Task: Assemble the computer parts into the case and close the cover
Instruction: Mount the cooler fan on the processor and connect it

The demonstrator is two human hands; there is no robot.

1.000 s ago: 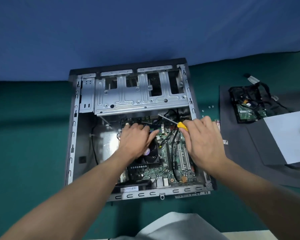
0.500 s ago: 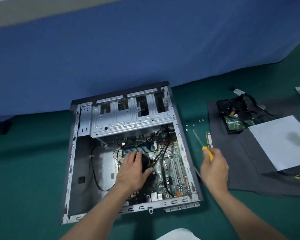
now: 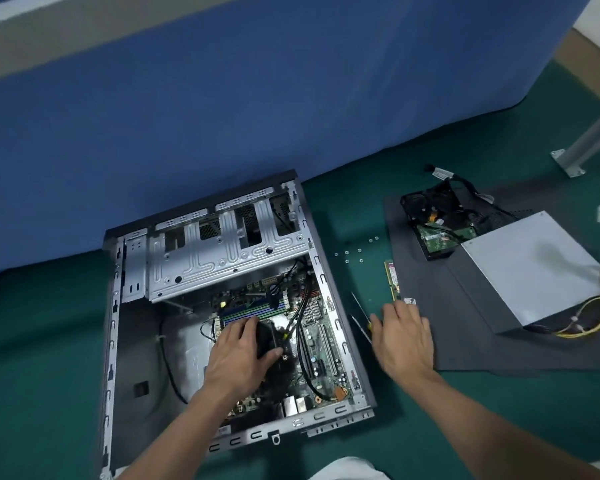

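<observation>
The open computer case [image 3: 330, 299] lies flat on the green table with its motherboard [image 3: 321, 348] inside. My left hand [image 3: 236, 351] reaches into the case and grips the black CPU cooler [image 3: 266, 337], fingers over its top and thumb on its right side. My right hand [image 3: 407, 337] is low over the table just right of the case, holding a yellow-handled screwdriver [image 3: 360, 306]. Its shaft points away to the left and its handle is mostly hidden under the hand. A green RAM stick [image 3: 391, 278] lies just beyond my right fingertips.
Several small screws [image 3: 359, 251] lie scattered right of the case. A dark grey panel [image 3: 465, 334] carries a hard drive [image 3: 437, 233] with cables and a grey power supply [image 3: 534, 268]. The silver drive cage [image 3: 222, 258] covers the case's far half. A blue cloth wall stands behind.
My right hand pulled the screwdriver out of the case, swung right and sank down to the table beside it. My left hand stayed on the cooler. The camera tilted up.
</observation>
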